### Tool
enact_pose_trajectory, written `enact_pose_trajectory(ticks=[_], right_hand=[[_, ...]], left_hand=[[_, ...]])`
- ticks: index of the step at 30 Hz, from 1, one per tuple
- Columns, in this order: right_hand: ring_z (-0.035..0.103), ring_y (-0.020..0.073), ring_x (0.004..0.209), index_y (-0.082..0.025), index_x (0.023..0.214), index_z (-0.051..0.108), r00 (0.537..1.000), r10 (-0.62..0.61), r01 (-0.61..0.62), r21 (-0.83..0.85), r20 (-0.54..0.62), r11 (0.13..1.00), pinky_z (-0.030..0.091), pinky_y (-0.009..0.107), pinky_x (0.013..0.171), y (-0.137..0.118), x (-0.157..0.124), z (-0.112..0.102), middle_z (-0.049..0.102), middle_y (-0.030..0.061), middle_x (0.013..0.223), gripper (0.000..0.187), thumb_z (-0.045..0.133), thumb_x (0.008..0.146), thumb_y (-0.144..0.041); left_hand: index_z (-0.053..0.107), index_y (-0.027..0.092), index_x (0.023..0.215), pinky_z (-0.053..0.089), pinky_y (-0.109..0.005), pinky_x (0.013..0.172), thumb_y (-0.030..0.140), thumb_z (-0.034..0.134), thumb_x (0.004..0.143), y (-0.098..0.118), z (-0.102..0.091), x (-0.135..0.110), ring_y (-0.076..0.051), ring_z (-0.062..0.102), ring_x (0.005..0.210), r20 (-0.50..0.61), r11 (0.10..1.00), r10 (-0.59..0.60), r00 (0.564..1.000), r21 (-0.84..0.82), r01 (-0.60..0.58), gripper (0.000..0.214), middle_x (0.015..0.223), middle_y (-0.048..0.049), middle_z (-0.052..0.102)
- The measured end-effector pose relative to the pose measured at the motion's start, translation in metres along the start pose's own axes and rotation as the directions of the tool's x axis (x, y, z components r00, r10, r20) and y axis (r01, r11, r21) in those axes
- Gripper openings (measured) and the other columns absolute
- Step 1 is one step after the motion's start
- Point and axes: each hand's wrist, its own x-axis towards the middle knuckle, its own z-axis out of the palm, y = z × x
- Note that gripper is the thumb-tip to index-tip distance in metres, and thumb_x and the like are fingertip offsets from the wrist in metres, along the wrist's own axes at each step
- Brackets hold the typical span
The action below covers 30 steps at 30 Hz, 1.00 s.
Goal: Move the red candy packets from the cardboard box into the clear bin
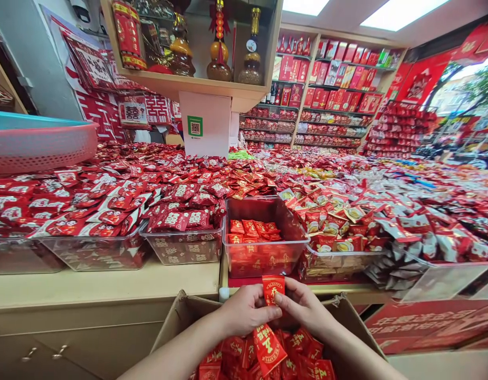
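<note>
A wide counter (109,287) carries heaps of red wrapped sweets in clear tubs. Against its front edge stands an open cardboard box (176,316), piled with loose red packets (303,348); the bottom of the picture cuts off the near side of the box. Just beyond it on the counter sits a clear bin (267,258), only partly filled with the same kind of packets.

Both forearms come up from the bottom edge and meet over the middle of the box. The left hand (246,311) is curled, with its thumb and fingertips pressed on the left side of a single red packet (273,289). The right hand (303,306) pinches the same packet from the right.

The packet stands upright, long axis vertical, with its printed face toward the camera and its top edge level with the counter front below the bin. Fingers cover its lower part. Whether it joins the tilted packet (269,348) below is unclear.
</note>
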Motion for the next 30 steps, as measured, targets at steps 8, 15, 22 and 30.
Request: enact_pose_trajectory(ticks=[8, 15, 22, 30], right_hand=[[0.053, 0.0187, 0.084, -0.017, 0.099, 0.056, 0.997, -0.077, 0.077, -0.104, 0.004, 0.992, 0.041, 0.032, 0.077, -0.002, 0.0, -0.004, 0.06, 0.0061, 0.092, 0.03, 0.051, 0.075, -0.034], [0.051, 0.0165, 0.082, -0.018, 0.091, 0.059, 0.991, -0.128, 0.123, -0.155, -0.029, 0.98, 0.04, 0.03, 0.077, -0.003, 0.001, -0.006, 0.056, 0.005, 0.084, 0.024, 0.054, 0.073, -0.032], [0.05, 0.0147, 0.075, -0.017, 0.081, 0.062, 0.996, -0.075, 0.074, -0.045, -0.037, 0.996, 0.04, 0.028, 0.073, -0.004, 0.003, -0.005, 0.056, 0.004, 0.078, 0.021, 0.057, 0.07, -0.034], [0.05, 0.0101, 0.056, -0.015, 0.085, 0.058, 0.996, 0.081, -0.076, 0.125, -0.04, 0.989, 0.04, 0.023, 0.055, -0.009, 0.002, -0.002, 0.057, 0.0012, 0.066, 0.028, 0.057, 0.069, -0.038]], left_hand=[[0.052, 0.013, 0.102, 0.041, -0.027, 0.069, 0.033, 0.059, 0.067, 0.001, -0.001, -0.001, -0.016, 0.053, 0.077, 0.031, 0.999, 0.016, 0.999, -0.036, -0.015, 0.041, 0.084, -0.0039, 0.059], [0.047, 0.015, 0.111, 0.037, -0.03, 0.081, 0.028, 0.056, 0.07, 0.005, -0.001, 0.001, -0.018, 0.051, 0.093, 0.014, 0.989, 0.123, 0.992, -0.08, -0.121, 0.044, 0.1, -0.0059, 0.057], [0.049, 0.016, 0.11, 0.038, -0.029, 0.078, 0.031, 0.057, 0.069, 0.006, -0.002, 0.001, -0.018, 0.052, 0.09, 0.01, 0.997, 0.076, 0.997, -0.016, -0.075, 0.045, 0.096, -0.0043, 0.059], [0.053, 0.012, 0.1, 0.041, -0.027, 0.071, 0.044, 0.053, 0.069, 0.005, 0.001, 0.002, -0.014, 0.054, 0.074, -0.01, 0.987, 0.081, 0.997, -0.135, -0.081, 0.045, 0.085, -0.0063, 0.06]])
